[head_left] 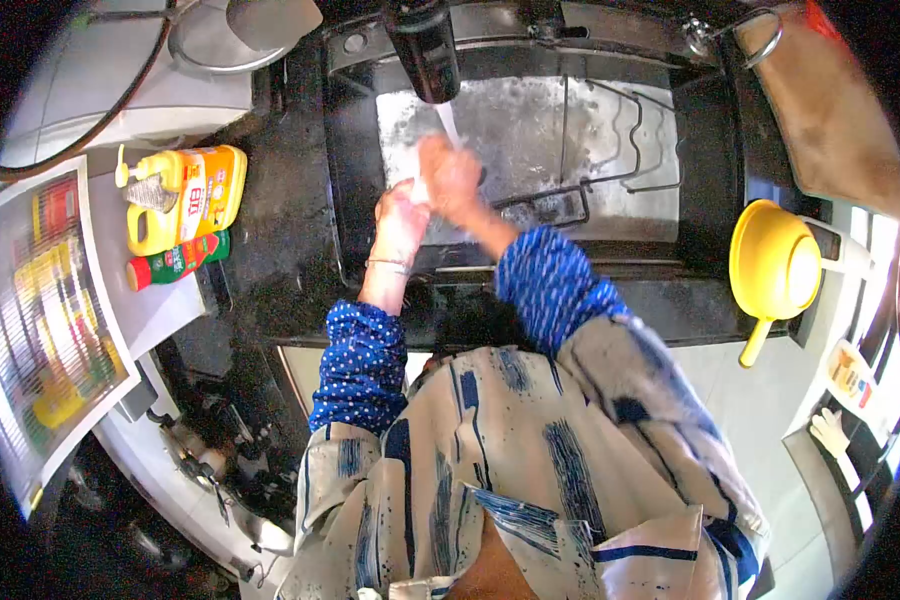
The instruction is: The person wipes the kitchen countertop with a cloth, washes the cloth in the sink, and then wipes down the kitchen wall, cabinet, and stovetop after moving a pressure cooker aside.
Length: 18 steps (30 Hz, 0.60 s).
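Note:
A stream of water runs from the black faucet onto my hands over the dark sink. My right hand is under the stream with its fingers bent, close against my left hand. Something white shows between the two hands, too blurred to tell whether it is an object, foam or water. The fingers of both hands are smeared and partly hidden. A bracelet circles my left wrist, and blue dotted sleeves cover both forearms.
A wire rack lies in the sink. Yellow detergent jug and green bottle stand left. A yellow ladle is at the right, below a brown board. A glossy printed sheet is far left.

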{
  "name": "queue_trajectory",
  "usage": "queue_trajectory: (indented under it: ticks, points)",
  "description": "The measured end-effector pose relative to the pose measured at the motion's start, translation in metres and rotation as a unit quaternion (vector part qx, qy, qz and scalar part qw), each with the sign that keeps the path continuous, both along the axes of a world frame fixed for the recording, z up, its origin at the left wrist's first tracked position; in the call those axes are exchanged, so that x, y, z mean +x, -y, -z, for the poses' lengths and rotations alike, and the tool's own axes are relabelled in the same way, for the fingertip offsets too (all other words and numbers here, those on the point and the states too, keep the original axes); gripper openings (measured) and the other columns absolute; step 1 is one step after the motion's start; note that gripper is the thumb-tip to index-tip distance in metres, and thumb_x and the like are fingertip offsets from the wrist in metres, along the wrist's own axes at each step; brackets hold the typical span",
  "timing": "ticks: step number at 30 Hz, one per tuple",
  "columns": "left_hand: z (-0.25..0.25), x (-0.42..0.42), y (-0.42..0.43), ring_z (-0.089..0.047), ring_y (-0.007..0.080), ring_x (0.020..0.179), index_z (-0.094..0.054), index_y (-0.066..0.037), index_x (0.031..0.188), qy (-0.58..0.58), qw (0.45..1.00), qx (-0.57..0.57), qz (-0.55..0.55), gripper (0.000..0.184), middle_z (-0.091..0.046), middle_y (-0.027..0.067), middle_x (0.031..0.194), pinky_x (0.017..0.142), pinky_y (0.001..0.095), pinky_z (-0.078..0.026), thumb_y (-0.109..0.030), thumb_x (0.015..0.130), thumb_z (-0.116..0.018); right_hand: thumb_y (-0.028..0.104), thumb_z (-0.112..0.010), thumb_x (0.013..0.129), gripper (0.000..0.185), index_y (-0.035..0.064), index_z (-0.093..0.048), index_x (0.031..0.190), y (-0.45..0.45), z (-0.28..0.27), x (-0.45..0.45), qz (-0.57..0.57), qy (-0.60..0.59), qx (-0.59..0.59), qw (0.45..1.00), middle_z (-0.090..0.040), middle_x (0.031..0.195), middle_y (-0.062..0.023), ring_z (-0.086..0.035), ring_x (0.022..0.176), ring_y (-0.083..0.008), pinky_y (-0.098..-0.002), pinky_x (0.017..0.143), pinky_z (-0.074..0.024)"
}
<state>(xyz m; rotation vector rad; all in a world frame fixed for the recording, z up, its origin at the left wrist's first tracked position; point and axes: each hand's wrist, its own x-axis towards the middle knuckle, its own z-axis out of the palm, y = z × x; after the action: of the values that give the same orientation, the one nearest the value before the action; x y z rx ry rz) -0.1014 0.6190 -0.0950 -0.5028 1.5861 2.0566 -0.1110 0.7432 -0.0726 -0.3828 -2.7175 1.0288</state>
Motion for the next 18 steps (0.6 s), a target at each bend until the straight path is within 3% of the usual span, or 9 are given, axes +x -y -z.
queue_trajectory:
  ticks: [1, 3, 5, 7, 9, 13, 14, 16, 18]
  points:
    - [-0.011, 0.003, 0.001, -0.061, 0.0279, 0.087, -0.053, 0.002, 0.107, 0.000, 1.000, -0.001, -0.002, 0.030, -0.061, 0.0145, 0.099, 0.074, 0.0382, -0.051, -0.016, 0.085, -0.046, 0.025, -0.049, 0.086, 0.023, 0.0054, -0.059, 0.078, -0.022, 0.004, -0.011, 0.013, 0.109, -0.063, 0.992, -0.061, 0.069, -0.0180, -0.061, 0.064, -0.0334, -0.0455, 0.054, -0.0463]
    - [-0.057, 0.004, 0.001, -0.057, 0.0302, 0.098, -0.052, 0.004, 0.112, 0.025, 0.978, 0.205, -0.016, 0.036, -0.058, 0.0165, 0.109, 0.088, 0.0405, -0.045, -0.012, 0.079, -0.049, 0.029, -0.052, 0.083, 0.024, 0.0056, -0.059, 0.081, -0.069, 0.051, -0.021, -0.025, 0.031, -0.007, 0.999, -0.062, 0.074, -0.0167, -0.061, 0.065, -0.0349, -0.0456, 0.057, -0.0465]
    - [-0.062, 0.000, -0.005, -0.055, 0.0309, 0.100, -0.052, 0.002, 0.112, 0.020, 0.982, 0.168, -0.080, 0.037, -0.058, 0.0160, 0.111, 0.088, 0.0469, -0.043, -0.014, 0.079, -0.051, 0.032, -0.056, 0.081, 0.026, 0.0066, -0.060, 0.083, -0.095, 0.061, -0.046, 0.098, 0.061, -0.021, 0.993, -0.063, 0.076, -0.0142, -0.061, 0.067, -0.0348, -0.0446, 0.060, -0.0476]
    - [-0.041, -0.004, -0.002, -0.055, 0.0314, 0.100, -0.052, -0.004, 0.109, 0.138, 0.980, 0.133, -0.044, 0.032, -0.059, 0.0142, 0.102, 0.085, 0.0550, -0.041, -0.013, 0.078, -0.053, 0.035, -0.057, 0.080, 0.028, 0.0073, -0.061, 0.084, -0.116, 0.058, -0.050, 0.091, 0.043, -0.004, 0.995, -0.063, 0.076, -0.0138, -0.061, 0.069, -0.0346, -0.0442, 0.062, -0.0478]
    - [-0.021, 0.009, -0.002, -0.043, 0.0403, 0.111, -0.045, -0.002, 0.119, 0.232, 0.972, 0.020, -0.022, 0.041, -0.044, 0.0159, 0.126, 0.086, 0.0635, -0.037, -0.019, 0.082, -0.051, 0.038, -0.058, 0.079, 0.031, 0.0081, -0.061, 0.085, -0.130, 0.077, -0.048, 0.072, 0.029, 0.005, 0.997, -0.063, 0.076, -0.0134, -0.060, 0.070, -0.0344, -0.0437, 0.064, -0.0481]
    - [-0.012, 0.014, -0.003, -0.042, 0.0415, 0.106, -0.039, -0.006, 0.123, 0.229, 0.973, -0.018, 0.014, 0.043, -0.033, 0.0151, 0.130, 0.080, 0.0684, -0.036, -0.028, 0.086, -0.046, 0.044, -0.059, 0.076, 0.046, 0.0068, -0.058, 0.104, -0.107, 0.122, -0.026, 0.054, 0.178, 0.097, 0.978, -0.061, 0.095, -0.0187, -0.059, 0.085, -0.0358, -0.0444, 0.075, -0.0474]
    - [-0.001, 0.011, -0.002, -0.041, 0.0422, 0.108, -0.038, -0.005, 0.124, 0.252, 0.967, -0.027, -0.001, 0.045, -0.030, 0.0148, 0.134, 0.079, 0.0675, -0.037, -0.030, 0.087, -0.045, 0.044, -0.060, 0.076, 0.049, 0.0061, -0.057, 0.107, -0.091, 0.104, -0.022, -0.016, 0.242, 0.050, 0.969, -0.060, 0.098, -0.0195, -0.058, 0.087, -0.0351, -0.0441, 0.076, -0.0472]
    - [0.017, 0.006, 0.000, -0.040, 0.0428, 0.109, -0.037, -0.005, 0.125, 0.277, 0.960, -0.035, -0.014, 0.047, -0.026, 0.0145, 0.137, 0.079, 0.0666, -0.038, -0.033, 0.088, -0.044, 0.037, -0.065, 0.074, 0.045, 0.0059, -0.057, 0.106, -0.047, 0.181, -0.009, -0.122, 0.167, -0.107, 0.973, -0.062, 0.096, -0.0168, -0.059, 0.084, -0.0330, -0.0400, 0.077, -0.0469]
    - [0.034, -0.007, 0.008, -0.051, 0.0337, 0.102, -0.049, -0.006, 0.113, 0.256, 0.961, 0.093, -0.053, 0.048, -0.048, 0.0145, 0.115, 0.081, 0.0549, -0.044, -0.046, 0.088, -0.043, 0.032, -0.065, 0.075, 0.033, 0.0057, -0.061, 0.096, -0.017, 0.072, 0.011, -0.183, 0.129, -0.252, 0.941, -0.063, 0.087, -0.0134, -0.060, 0.078, -0.0276, -0.0359, 0.072, -0.0476]
